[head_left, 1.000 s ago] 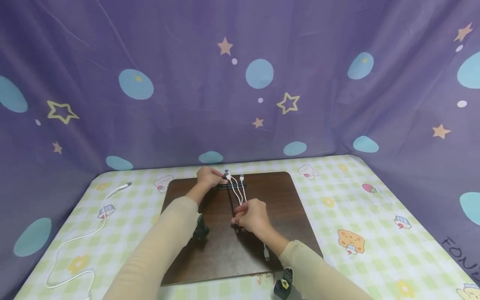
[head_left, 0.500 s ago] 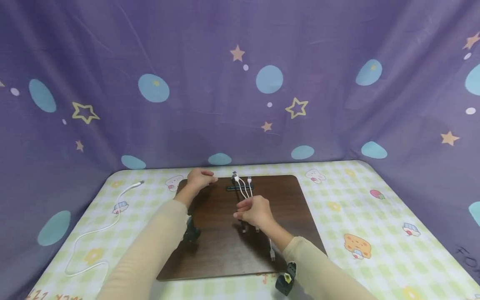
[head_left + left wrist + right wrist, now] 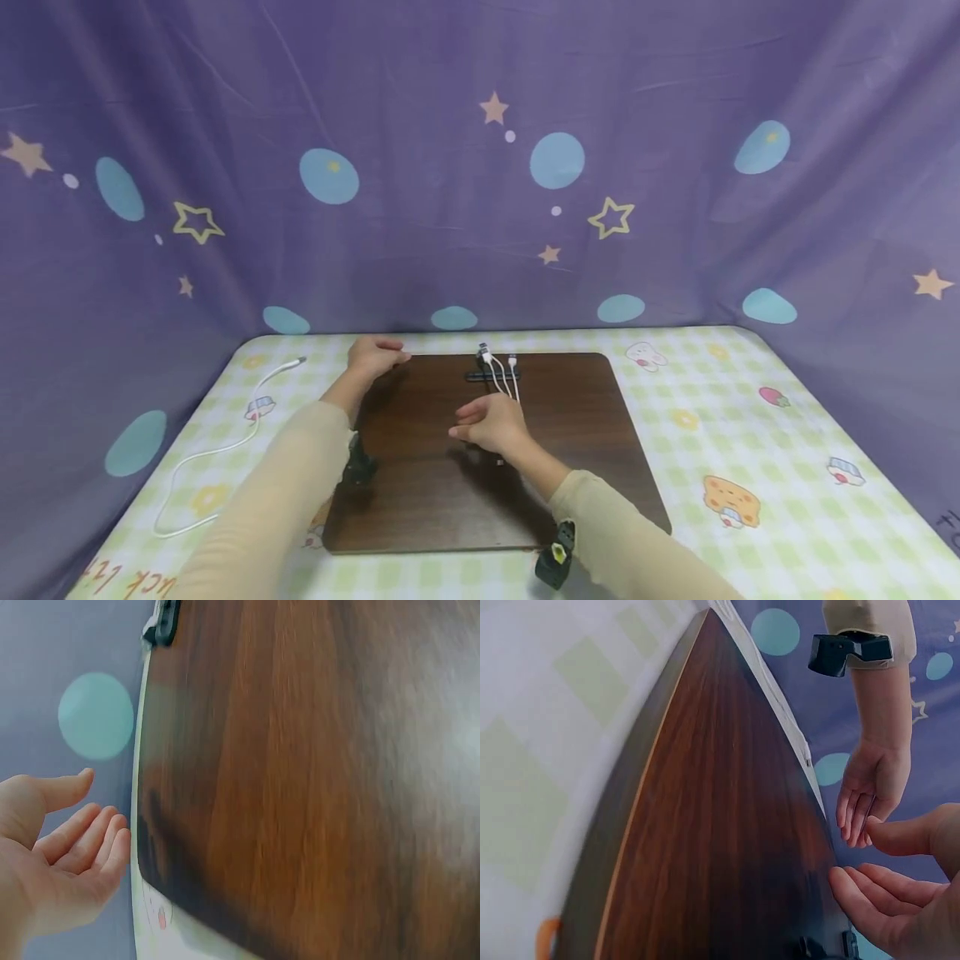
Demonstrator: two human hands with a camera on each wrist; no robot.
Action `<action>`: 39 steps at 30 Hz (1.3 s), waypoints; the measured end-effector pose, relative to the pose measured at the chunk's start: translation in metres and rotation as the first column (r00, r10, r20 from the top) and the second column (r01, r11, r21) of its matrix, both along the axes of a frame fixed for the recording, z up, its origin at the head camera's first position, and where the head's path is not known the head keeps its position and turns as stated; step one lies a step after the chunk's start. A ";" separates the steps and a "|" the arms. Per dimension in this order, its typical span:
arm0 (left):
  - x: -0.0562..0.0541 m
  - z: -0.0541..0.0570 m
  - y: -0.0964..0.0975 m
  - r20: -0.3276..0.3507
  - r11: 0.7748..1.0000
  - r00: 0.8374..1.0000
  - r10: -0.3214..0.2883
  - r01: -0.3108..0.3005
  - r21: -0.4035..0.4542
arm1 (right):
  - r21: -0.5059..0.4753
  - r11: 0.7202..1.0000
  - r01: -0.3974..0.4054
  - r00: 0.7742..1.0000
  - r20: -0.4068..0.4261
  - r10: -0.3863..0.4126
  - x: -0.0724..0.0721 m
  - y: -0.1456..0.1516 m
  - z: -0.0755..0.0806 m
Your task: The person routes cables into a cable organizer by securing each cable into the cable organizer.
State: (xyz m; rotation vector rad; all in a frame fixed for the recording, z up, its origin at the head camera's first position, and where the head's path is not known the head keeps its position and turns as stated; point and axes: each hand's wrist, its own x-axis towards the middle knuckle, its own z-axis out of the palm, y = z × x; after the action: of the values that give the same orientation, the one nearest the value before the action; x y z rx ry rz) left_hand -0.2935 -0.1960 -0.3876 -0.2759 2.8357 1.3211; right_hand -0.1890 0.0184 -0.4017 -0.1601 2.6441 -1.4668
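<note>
My left hand (image 3: 377, 357) hovers over the far left corner of a dark brown wooden board (image 3: 420, 492), thumb and fingers apart, holding nothing. Above the middle of the board is my right hand (image 3: 489, 423), its fingers loosely bent with a gap to the thumb. A black cable holder (image 3: 474, 377) lies near the board's back edge. Several white USB cables (image 3: 515, 379) and a black one run through it towards me, partly hidden behind my right hand. In the left wrist view, the holder's end (image 3: 166, 626) shows at the top, away from my left hand.
A loose white cable (image 3: 197, 456) curves over the checked tablecloth (image 3: 720, 417) left of the board. Behind the table hangs a purple curtain (image 3: 420, 208). Dark cameras, such as the one on my right wrist (image 3: 557, 554), are strapped under both sleeves.
My left hand has let go of the black cable at the holder and moved left. My right hand has released the cables' near ends and shifted left. The head view has turned slightly left.
</note>
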 end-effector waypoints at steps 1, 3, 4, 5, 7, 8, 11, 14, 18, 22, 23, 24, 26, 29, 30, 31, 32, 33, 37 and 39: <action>0.000 0.000 -0.003 0.004 1.000 1.000 -0.002 0.002 -0.002 | -0.011 1.000 -0.004 1.000 0.004 0.004 0.000 -0.002 -0.001; 0.000 0.001 -0.008 0.013 1.000 1.000 0.000 0.000 -0.001 | -0.032 0.999 -0.010 1.000 0.010 0.010 -0.001 -0.006 -0.002; 0.000 0.000 -0.011 0.015 1.000 1.000 0.002 -0.002 -0.006 | -0.046 0.999 -0.012 1.000 0.017 0.013 -0.002 -0.008 -0.003; 0.000 0.000 -0.014 0.019 1.000 1.000 0.004 -0.004 -0.006 | -0.055 0.998 -0.013 1.000 0.023 0.014 -0.002 -0.010 -0.003; -0.001 0.001 -0.021 0.030 1.000 0.999 0.013 -0.014 0.005 | -0.073 0.997 -0.014 0.999 0.036 0.017 -0.002 -0.014 -0.003; -0.001 0.000 -0.025 0.033 1.000 0.999 0.018 -0.018 0.004 | -0.074 0.997 -0.016 0.999 0.038 0.019 -0.002 -0.016 -0.003; -0.003 0.000 -0.037 0.042 1.000 0.999 0.016 -0.016 0.007 | -0.072 0.997 -0.024 0.999 0.044 0.027 -0.003 -0.022 -0.004; -0.004 -0.001 -0.051 0.040 1.000 0.999 0.028 -0.027 -0.009 | -0.067 0.997 -0.033 0.998 0.051 0.036 -0.003 -0.028 -0.005; -0.004 -0.002 -0.070 0.034 0.997 0.998 0.058 -0.057 -0.047 | -0.061 0.997 -0.047 0.997 0.051 0.050 -0.003 -0.037 -0.006; -0.004 -0.002 -0.089 0.034 0.992 0.994 0.100 -0.097 -0.078 | -0.084 0.995 -0.062 0.996 0.064 0.067 -0.003 -0.046 -0.005; -0.004 -0.002 -0.094 0.034 0.990 0.993 0.111 -0.108 -0.087 | -0.084 0.994 -0.063 0.995 0.070 0.069 -0.002 -0.049 -0.005; -0.003 -0.002 -0.098 0.037 0.989 0.992 0.123 -0.120 -0.088 | -0.088 0.994 -0.064 0.995 0.076 0.071 -0.002 -0.051 -0.004; -0.002 -0.002 -0.108 0.039 0.986 0.990 0.138 -0.134 -0.101 | -0.085 0.994 -0.066 0.994 0.085 0.073 -0.002 -0.055 -0.004; 0.000 -0.002 -0.121 0.039 0.979 0.984 0.173 -0.167 -0.113 | -0.077 0.995 -0.070 0.993 0.086 0.077 -0.001 -0.062 -0.003; 0.001 -0.003 -0.125 0.040 0.977 0.983 0.181 -0.175 -0.120 | -0.080 0.994 -0.072 0.993 0.088 0.079 -0.001 -0.064 -0.003; 0.002 -0.004 -0.130 0.041 0.975 0.982 0.186 -0.180 -0.132 | -0.080 0.994 -0.075 0.993 0.090 0.082 -0.001 -0.066 -0.003; 0.003 -0.005 -0.134 0.045 0.973 0.980 0.194 -0.186 -0.139 | -0.085 0.994 -0.076 0.992 0.094 0.083 -0.001 -0.068 -0.003; 0.003 -0.006 -0.138 0.047 0.970 0.979 0.200 -0.192 -0.148 | -0.090 0.993 -0.076 0.991 0.101 0.085 -0.001 -0.070 -0.004; 0.006 -0.013 -0.151 0.052 0.962 0.975 0.218 -0.206 -0.180 | -0.130 0.989 -0.074 0.986 0.138 0.092 0.000 -0.077 -0.004; 0.007 -0.017 -0.156 0.041 0.957 0.972 0.232 -0.220 -0.189 | -0.150 0.986 -0.075 0.984 0.150 0.098 0.001 -0.081 -0.004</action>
State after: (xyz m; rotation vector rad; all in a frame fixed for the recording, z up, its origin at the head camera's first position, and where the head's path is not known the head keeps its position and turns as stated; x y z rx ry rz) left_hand -0.2863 -0.3522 -0.4050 -0.6499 2.9455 1.0553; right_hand -0.1878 -0.0625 -0.4060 -0.1631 2.3788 -1.5728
